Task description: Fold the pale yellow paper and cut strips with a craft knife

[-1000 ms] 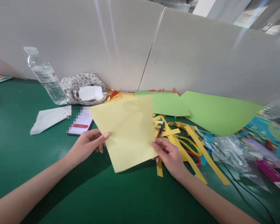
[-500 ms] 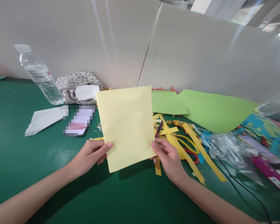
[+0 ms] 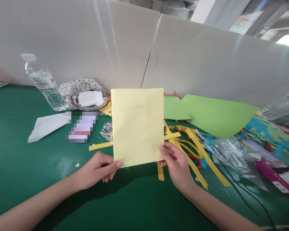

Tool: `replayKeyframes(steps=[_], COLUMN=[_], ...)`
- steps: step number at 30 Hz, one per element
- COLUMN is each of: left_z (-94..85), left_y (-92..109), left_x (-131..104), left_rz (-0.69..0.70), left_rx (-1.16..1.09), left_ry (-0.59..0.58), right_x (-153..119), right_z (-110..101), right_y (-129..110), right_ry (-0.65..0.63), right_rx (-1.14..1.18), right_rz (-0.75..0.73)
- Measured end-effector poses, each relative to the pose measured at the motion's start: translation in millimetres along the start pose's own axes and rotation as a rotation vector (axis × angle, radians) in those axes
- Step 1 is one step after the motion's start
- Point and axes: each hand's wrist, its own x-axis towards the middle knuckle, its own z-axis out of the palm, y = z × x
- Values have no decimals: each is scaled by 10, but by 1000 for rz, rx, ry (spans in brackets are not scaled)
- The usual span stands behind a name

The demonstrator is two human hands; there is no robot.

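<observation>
Reader: Where is the paper, and how is it held?

Describer: A pale yellow, rectangular paper sheet (image 3: 138, 125) is raised above a dark green, smooth tabletop (image 3: 135, 205). The person's left hand (image 3: 97, 171) pinches its lower left corner; the right hand (image 3: 175, 166) pinches its right edge, near the lower corner.

Reader: What could go wrong?

Describer: With nothing supporting its top, it might flop or crease if either pinch slackens or pushes inward. Lowered rightward of the grip, it might catch on loose, flat yellow paper strips (image 3: 207, 157).

Reader: And compared with one second ago?

Describer: Then its upper left corner jutted leftward; now it stands squarer, the left thumb lower, at the corner.
</observation>
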Motion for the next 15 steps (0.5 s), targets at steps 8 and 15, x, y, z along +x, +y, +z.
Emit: replayKeyframes(steps=[8, 15], left_z=[-54, -129], left_y=[-80, -47], left_x=[65, 46], left_rz=[-45, 7], left_rx=[5, 3], left_ry=[230, 374], right_x=[10, 45], right_z=[60, 10], right_y=[11, 19], right_ry=[-161, -183], right_rx=[-102, -172], right_rz=[26, -8])
